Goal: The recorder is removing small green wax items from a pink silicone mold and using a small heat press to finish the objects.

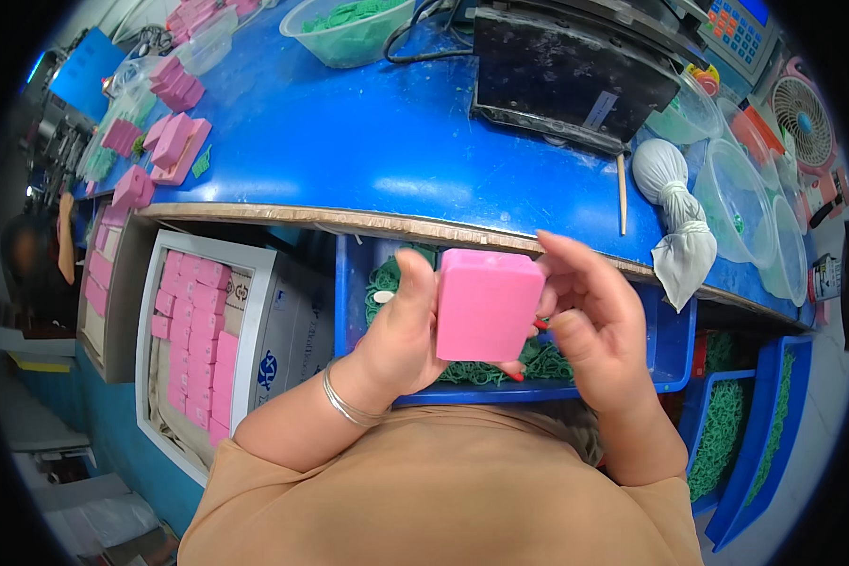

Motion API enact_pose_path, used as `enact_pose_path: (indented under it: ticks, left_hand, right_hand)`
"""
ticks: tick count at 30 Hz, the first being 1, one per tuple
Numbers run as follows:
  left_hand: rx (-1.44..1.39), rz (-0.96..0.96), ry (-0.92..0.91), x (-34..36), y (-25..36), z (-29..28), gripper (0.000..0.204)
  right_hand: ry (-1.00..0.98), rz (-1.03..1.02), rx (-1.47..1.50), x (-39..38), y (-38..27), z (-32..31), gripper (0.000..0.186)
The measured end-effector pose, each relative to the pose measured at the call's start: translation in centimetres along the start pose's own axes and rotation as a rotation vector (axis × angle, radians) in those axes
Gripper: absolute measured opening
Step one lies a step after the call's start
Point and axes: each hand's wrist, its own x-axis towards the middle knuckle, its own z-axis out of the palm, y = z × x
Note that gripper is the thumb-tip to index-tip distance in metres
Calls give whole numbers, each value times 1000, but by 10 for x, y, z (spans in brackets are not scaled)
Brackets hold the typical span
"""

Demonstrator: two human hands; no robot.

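Observation:
My left hand (402, 330) is closed on a flat pink box-shaped block (489, 307) with rounded corners, its thumb along the left edge and its other fingers mostly hidden behind. At the block's right edge is my right hand (599, 325), its fingers apart and partly curled; whether they touch the block is hard to tell. Small red spots show by the fingertips, perhaps nails. Beneath both hands a blue plastic tray (672, 354) holds green curly strands (547, 363). A small white piece (384, 297) lies on the strands beside my left thumb.
Stacked pink blocks fill a carton (264, 311) at left; more pink blocks (172, 141) sit on the blue table (377, 151). A black machine (566, 85), wooden stick (623, 193), tied grey cloth bag (674, 212) and clear bowls (731, 203) stand beyond. Another person's arm (65, 236) shows far left.

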Motion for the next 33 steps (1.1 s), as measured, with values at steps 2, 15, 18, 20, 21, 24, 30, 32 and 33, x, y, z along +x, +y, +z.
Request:
enact_pose_path:
  ticks: [2, 15, 18, 20, 21, 24, 30, 32, 33]
  left_hand:
    - [-24, 76, -97, -3, -3, 0, 67]
    - [1474, 656, 206, -9, 18, 7, 28]
    - [853, 385, 160, -12, 17, 7, 40]
    - [871, 414, 76, -11, 19, 3, 46]
    - [925, 427, 38, -12, 20, 7, 49]
    - [1221, 503, -159, -12, 24, 21, 86]
    - [1578, 575, -70, -5, 20, 19, 84]
    - [1289, 567, 6, -9, 27, 14, 91]
    - [1161, 539, 15, -12, 34, 10, 97]
  right_hand:
    - [-32, -7, -205, 3, -6, 3, 38]
    - [140, -156, -423, -4, 2, 10, 29]
    - [56, 0, -41, -2, 13, 6, 28]
    - [-54, 168, 565, -2, 17, 7, 27]
    - [-47, 220, 688, -2, 14, 10, 25]
    - [-131, 447, 1306, 3, 27, 12, 34]
    - [-63, 527, 799, 12, 5, 31, 41]
    - [-15, 311, 742, 38, 1, 10, 43]
    - [35, 257, 674, 53, -13, -5, 48]
